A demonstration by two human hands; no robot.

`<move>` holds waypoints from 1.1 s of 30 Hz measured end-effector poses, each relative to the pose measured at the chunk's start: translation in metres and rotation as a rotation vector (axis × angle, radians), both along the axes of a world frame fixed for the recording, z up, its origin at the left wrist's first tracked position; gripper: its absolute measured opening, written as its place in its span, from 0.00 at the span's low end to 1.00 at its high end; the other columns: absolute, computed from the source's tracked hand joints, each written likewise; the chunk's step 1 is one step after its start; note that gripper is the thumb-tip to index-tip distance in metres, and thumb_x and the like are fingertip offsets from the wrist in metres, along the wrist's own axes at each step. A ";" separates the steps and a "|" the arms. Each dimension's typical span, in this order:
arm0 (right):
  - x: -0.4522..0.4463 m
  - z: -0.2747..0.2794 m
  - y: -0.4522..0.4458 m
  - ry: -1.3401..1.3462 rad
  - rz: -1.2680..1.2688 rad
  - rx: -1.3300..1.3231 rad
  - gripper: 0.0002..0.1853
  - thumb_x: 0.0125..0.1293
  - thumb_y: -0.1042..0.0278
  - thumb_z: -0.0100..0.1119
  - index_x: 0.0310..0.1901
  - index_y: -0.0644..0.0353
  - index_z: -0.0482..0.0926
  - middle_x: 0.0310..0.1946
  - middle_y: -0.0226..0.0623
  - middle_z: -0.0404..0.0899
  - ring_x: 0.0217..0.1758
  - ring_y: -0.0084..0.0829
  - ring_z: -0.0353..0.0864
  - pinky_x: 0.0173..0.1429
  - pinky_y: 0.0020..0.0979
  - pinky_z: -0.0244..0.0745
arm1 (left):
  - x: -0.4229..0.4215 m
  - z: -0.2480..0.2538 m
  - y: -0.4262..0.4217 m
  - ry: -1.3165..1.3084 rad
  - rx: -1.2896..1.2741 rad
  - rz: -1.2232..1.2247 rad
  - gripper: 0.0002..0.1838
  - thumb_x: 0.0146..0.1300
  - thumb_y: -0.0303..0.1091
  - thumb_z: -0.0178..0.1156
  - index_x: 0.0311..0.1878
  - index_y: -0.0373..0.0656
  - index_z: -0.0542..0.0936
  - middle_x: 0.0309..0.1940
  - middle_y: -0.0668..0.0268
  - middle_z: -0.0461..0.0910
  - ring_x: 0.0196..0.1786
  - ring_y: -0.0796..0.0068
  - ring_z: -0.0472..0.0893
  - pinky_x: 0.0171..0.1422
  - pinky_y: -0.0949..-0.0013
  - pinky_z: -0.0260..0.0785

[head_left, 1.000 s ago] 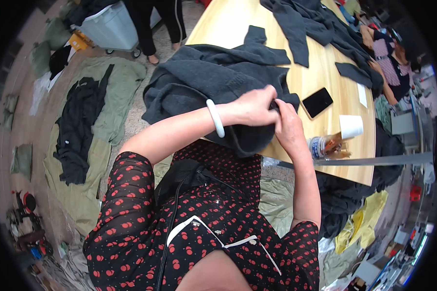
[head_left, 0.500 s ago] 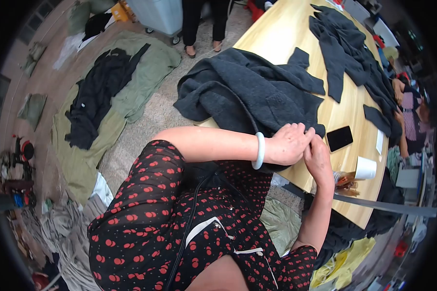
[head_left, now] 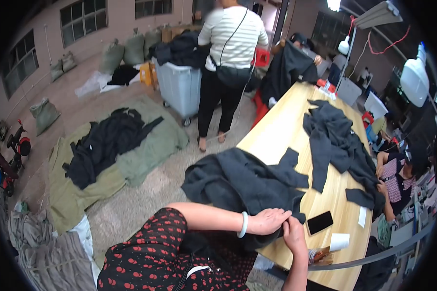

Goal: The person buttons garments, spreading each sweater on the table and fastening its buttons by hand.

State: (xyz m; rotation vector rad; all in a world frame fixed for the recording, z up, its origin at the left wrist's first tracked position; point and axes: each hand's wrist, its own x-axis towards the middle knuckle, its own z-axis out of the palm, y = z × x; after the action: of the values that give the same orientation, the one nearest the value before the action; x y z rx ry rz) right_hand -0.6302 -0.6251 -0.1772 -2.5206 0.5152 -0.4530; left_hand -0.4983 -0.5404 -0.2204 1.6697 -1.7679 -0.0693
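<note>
A dark, charcoal garment [head_left: 233,177] lies bunched over the left edge of the wooden table, part of it hanging down in front of me. At its near right corner my two hands meet. My left hand [head_left: 266,221], below a pale bangle [head_left: 244,225], has its fingers closed on the garment's edge. My right hand [head_left: 294,234] pinches the same edge, its fingertips against those of the left. The bit of cloth between the fingers is mostly hidden. A black phone [head_left: 320,222] lies on the table just right of my hands.
The wooden table [head_left: 272,138] also bears more dark garments [head_left: 332,140], a white cup [head_left: 340,241] and brown items. People stand or sit around it; one in a striped top [head_left: 235,34] is beside a grey wheeled bin [head_left: 179,89]. Dark clothing [head_left: 107,145] lies on green floor cloths.
The view has tilted up, showing more of the room and people at the far end. Both hands remain together at the garment's edge.
</note>
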 end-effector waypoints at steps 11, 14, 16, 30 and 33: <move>0.002 -0.004 0.008 -0.019 -0.054 -0.044 0.08 0.61 0.77 0.49 0.41 0.69 0.73 0.35 0.56 0.76 0.41 0.54 0.75 0.46 0.46 0.70 | 0.007 0.000 -0.007 0.207 0.013 -0.011 0.09 0.56 0.30 0.54 0.38 0.35 0.72 0.32 0.50 0.78 0.39 0.49 0.78 0.43 0.55 0.71; 0.001 -0.009 0.010 -0.003 -0.053 -0.096 0.07 0.63 0.75 0.48 0.40 0.68 0.72 0.33 0.57 0.75 0.39 0.56 0.75 0.43 0.48 0.70 | 0.004 -0.004 -0.008 0.119 0.006 0.001 0.08 0.56 0.29 0.55 0.36 0.36 0.71 0.30 0.51 0.77 0.38 0.50 0.79 0.42 0.55 0.71; 0.002 -0.008 0.015 -0.013 -0.080 -0.136 0.07 0.63 0.76 0.48 0.40 0.67 0.71 0.33 0.56 0.73 0.39 0.56 0.74 0.43 0.49 0.69 | 0.004 -0.001 -0.007 0.097 -0.030 0.016 0.08 0.55 0.29 0.56 0.34 0.36 0.70 0.29 0.51 0.77 0.36 0.50 0.79 0.41 0.56 0.71; 0.008 -0.020 0.023 -0.128 -0.128 -0.181 0.13 0.58 0.81 0.46 0.45 0.68 0.69 0.36 0.53 0.69 0.44 0.53 0.69 0.48 0.47 0.66 | 0.005 0.011 -0.003 -0.242 -0.194 0.065 0.09 0.58 0.29 0.49 0.41 0.38 0.69 0.25 0.60 0.73 0.32 0.61 0.77 0.38 0.63 0.70; 0.008 -0.020 0.019 -0.173 -0.105 -0.182 0.14 0.57 0.82 0.46 0.47 0.67 0.69 0.38 0.52 0.70 0.46 0.53 0.70 0.49 0.45 0.68 | 0.011 0.015 -0.005 -0.152 -0.178 0.007 0.07 0.57 0.28 0.49 0.39 0.38 0.71 0.25 0.58 0.73 0.32 0.59 0.76 0.39 0.61 0.70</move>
State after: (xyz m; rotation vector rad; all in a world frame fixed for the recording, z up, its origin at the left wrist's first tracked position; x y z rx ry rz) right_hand -0.6220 -0.6058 -0.1970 -2.6022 0.5637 -0.7824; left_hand -0.4876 -0.5451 -0.2052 1.5872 -1.8216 0.2174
